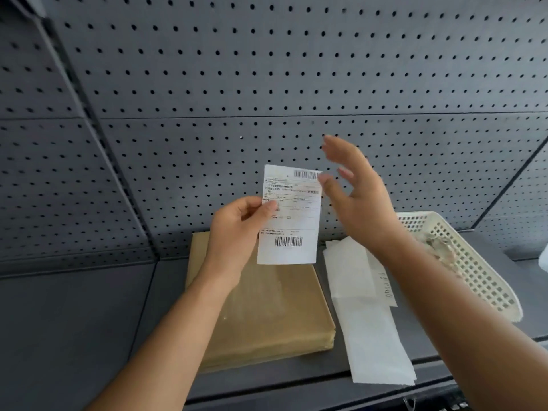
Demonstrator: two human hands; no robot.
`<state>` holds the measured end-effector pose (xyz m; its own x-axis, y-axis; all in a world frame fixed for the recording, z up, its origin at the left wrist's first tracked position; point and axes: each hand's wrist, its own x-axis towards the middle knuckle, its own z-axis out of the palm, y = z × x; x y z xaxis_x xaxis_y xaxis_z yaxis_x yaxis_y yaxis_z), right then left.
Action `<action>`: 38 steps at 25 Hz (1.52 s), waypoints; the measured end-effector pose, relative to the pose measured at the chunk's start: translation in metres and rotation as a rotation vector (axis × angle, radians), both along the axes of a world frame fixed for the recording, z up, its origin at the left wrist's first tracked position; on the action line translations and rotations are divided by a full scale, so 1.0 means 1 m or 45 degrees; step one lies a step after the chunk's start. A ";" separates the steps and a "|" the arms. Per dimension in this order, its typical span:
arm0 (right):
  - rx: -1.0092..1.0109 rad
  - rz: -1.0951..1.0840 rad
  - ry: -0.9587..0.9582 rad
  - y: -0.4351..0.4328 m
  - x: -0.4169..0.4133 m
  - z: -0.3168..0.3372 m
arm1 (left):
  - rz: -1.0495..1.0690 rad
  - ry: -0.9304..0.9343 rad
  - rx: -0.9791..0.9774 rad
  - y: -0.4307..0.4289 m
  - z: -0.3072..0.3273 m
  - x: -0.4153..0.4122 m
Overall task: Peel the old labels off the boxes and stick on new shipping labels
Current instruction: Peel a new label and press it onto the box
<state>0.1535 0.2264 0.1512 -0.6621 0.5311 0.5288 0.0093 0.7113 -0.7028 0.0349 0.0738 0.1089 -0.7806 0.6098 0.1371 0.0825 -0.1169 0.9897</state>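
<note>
Left hand (237, 229) raised above the surface (74, 336), thumb and curled fingers pinching the left edge of the shipping label (292, 221) about halfway up. Right hand (358, 200) wide open, fingers spread and straight, holding nothing; its thumb tip sat at the label's top right corner, contact not resolvable through blur. Label held upright, printed face toward the camera, between the two hands and in front of the far part of the box (267, 307). Label: white rectangle, barcode at top right, a second barcode near the bottom, rows of small print too fine to read. Box: flat, brown, lying on the surface below the hands. White backing paper (367, 336) lay just right of the box; white perforated basket (474, 268) farther right. Grey pegboard (267, 69) behind.
</note>
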 end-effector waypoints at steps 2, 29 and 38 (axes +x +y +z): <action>-0.383 -0.008 -0.106 -0.010 -0.008 -0.007 | 0.058 -0.107 0.004 -0.014 -0.003 -0.009; -0.419 -0.072 -0.557 -0.069 -0.041 -0.113 | 0.170 0.134 -0.791 -0.078 -0.071 -0.049; -0.101 -0.115 -0.721 -0.073 -0.037 -0.118 | 0.153 0.444 -1.079 -0.060 -0.075 -0.042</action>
<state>0.1166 0.1531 0.0330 -0.7805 0.6221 0.0615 0.4577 0.6357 -0.6216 -0.0071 0.0140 0.0342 -0.8436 0.5311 -0.0789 0.3566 0.6640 0.6573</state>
